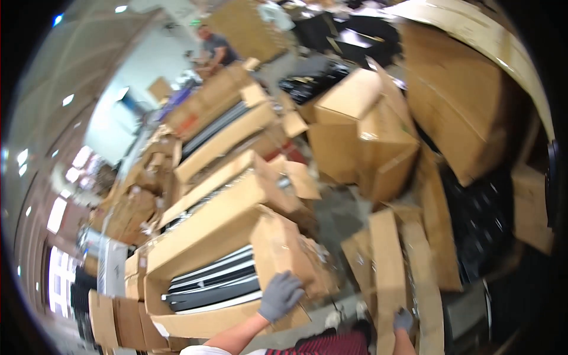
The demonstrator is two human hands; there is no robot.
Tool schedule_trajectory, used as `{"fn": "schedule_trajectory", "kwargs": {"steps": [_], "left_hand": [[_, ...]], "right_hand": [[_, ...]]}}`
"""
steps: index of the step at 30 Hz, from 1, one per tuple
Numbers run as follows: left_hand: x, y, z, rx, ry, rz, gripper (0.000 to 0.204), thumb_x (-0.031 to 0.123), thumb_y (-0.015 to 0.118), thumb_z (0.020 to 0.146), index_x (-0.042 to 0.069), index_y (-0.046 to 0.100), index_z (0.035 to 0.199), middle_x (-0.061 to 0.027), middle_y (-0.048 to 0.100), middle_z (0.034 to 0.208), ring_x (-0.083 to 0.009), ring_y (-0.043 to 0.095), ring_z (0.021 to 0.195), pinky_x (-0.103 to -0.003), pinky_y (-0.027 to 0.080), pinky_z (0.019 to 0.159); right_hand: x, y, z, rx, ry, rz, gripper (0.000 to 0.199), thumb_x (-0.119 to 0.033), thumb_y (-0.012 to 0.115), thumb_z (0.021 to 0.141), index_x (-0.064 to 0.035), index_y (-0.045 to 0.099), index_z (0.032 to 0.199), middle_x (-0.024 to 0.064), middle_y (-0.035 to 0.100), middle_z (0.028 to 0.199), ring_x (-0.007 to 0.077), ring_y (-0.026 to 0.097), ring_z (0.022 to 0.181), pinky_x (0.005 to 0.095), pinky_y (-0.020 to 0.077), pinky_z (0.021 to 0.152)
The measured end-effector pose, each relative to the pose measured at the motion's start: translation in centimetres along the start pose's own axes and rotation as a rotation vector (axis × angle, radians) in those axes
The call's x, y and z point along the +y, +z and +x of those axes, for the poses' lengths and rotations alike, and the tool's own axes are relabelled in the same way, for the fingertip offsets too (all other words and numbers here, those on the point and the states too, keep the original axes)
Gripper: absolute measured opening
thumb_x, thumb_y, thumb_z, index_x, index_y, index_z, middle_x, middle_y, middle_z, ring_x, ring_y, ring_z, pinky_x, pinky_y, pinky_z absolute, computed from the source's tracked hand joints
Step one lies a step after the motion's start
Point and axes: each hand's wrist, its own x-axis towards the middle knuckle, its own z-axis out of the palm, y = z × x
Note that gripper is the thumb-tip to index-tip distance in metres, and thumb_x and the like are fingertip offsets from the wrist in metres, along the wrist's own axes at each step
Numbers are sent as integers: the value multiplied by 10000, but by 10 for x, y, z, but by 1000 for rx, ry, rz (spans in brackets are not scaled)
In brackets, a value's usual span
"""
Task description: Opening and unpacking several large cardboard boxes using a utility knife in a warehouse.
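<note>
My left hand (281,296), in a grey glove, lies against the near right end of a long open cardboard box (201,241), its fingers stretched out along the cardboard. Inside that box are long dark strips with white edges (216,284). My right hand (403,320), also in a grey glove, is at the edge of a long upright cardboard piece (389,266) at the lower right. Its fingers are small and blurred, so whether they grip the cardboard cannot be made out.
More long open boxes (225,133) stand in a row beyond. Large cartons (355,130) and a tall brown box (455,89) crowd the right, beside black plastic wrapping (479,207). A person in a dark shirt (219,52) stands at the far end.
</note>
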Motion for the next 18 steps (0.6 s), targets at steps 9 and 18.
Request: {"fn": "schedule_trajectory", "kwargs": {"steps": [9, 18], "left_hand": [[3, 2, -2, 55, -1, 81, 205, 198, 639, 756, 62, 595, 904, -68, 615, 921, -322, 537, 980, -396, 443, 820], [6, 2, -2, 82, -16, 74, 156, 200, 620, 774, 80, 605, 873, -47, 613, 890, -307, 531, 999, -385, 436, 831]], "right_hand": [[53, 46, 89, 83, 75, 191, 395, -185, 691, 596, 30, 568, 903, 194, 612, 843, 323, 594, 805, 394, 472, 722], [89, 63, 102, 217, -3, 245, 209, -83, 671, 533, 12, 554, 677, 51, 548, 609, 170, 519, 573, 346, 413, 489]]}}
